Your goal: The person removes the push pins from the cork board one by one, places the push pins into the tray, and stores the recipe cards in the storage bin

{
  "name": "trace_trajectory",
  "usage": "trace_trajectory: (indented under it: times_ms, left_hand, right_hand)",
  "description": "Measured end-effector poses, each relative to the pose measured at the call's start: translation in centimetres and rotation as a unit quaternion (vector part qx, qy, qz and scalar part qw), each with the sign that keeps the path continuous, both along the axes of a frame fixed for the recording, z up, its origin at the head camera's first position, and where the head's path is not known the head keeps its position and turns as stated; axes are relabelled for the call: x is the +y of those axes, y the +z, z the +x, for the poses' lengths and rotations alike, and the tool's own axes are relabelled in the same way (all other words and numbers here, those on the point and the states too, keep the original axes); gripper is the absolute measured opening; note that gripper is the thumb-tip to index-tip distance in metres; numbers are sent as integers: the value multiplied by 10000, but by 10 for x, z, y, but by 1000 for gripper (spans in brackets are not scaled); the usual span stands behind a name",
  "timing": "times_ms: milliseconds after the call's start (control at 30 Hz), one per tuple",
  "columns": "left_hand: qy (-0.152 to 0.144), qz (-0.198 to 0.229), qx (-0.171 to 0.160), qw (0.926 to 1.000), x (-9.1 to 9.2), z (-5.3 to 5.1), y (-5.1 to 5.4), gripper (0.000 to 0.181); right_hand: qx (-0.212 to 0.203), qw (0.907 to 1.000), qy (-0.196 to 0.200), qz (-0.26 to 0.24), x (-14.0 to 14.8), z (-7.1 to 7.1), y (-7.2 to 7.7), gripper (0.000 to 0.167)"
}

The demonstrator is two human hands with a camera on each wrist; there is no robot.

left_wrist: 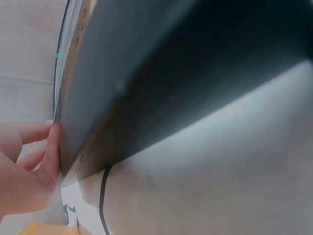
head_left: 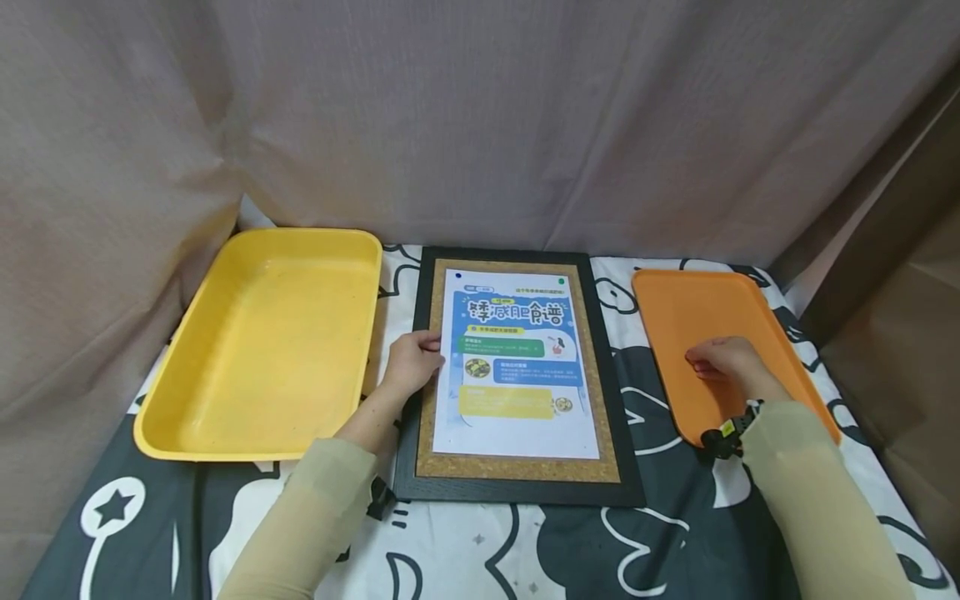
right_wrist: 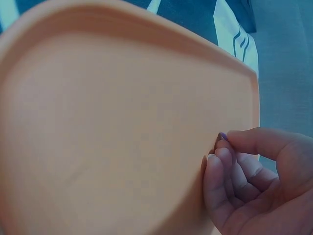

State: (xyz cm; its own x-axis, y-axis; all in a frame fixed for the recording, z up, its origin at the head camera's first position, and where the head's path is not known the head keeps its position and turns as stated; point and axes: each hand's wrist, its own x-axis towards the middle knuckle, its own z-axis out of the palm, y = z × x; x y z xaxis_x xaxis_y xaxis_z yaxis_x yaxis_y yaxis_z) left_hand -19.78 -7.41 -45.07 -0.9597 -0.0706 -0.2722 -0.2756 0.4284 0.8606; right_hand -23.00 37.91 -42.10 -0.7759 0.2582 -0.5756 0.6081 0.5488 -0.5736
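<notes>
A printed sheet (head_left: 517, 433) with blue, green and yellow blocks lies on a cork board (head_left: 517, 467) in a black frame (head_left: 517, 492). A blue pushpin (head_left: 458, 275) sits at its upper left corner and a green pushpin (head_left: 561, 282) at its upper right. With nearly straight fingers, my left hand (head_left: 410, 364) touches the board near the sheet's left edge; the left wrist view has this hand (left_wrist: 29, 166) against the frame's side. Above the orange tray (head_left: 697, 308), my right hand (head_left: 735, 367) pinches a small purple pushpin (right_wrist: 222, 136), mostly hidden by the fingertips.
A deep yellow tray (head_left: 258, 350) stands left of the board. A black-and-white patterned cloth (head_left: 465, 550) covers the table. Grey-brown curtain cloth (head_left: 465, 125) hangs behind, and more brown cloth (head_left: 900, 367) hangs at the right.
</notes>
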Motion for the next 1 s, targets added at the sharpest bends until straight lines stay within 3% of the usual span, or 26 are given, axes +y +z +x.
trace_trajectory:
  times_ms: [333,500,667,767,900,1000]
  left_hand:
    - [-1,11,-81,10000,-3,-1,-1,41]
    - [54,9,-172,9998,-4,-1,-2,41]
    - [43,43,-275,9996,-3,0,-2,41]
    - [31,72,-206,9998,-2,0,-1,41]
    - [16,98,-132,9999,0,0,1,40]
    - [18,77,-150,9999,-1,-2,2,40]
  right_hand:
    - [408,9990,197,58,-4,-1,5,53]
    - [654,9960,548,274,-12,-3,22,67]
    - [754,9937,821,90,-31,-7,44,87]
    - [877,9926,836,12,-42,-21,52,82]
    - [1199,9916,470,72,-55,-59,43,58]
    - [1381,9894,452,46,-73,-88,32,46]
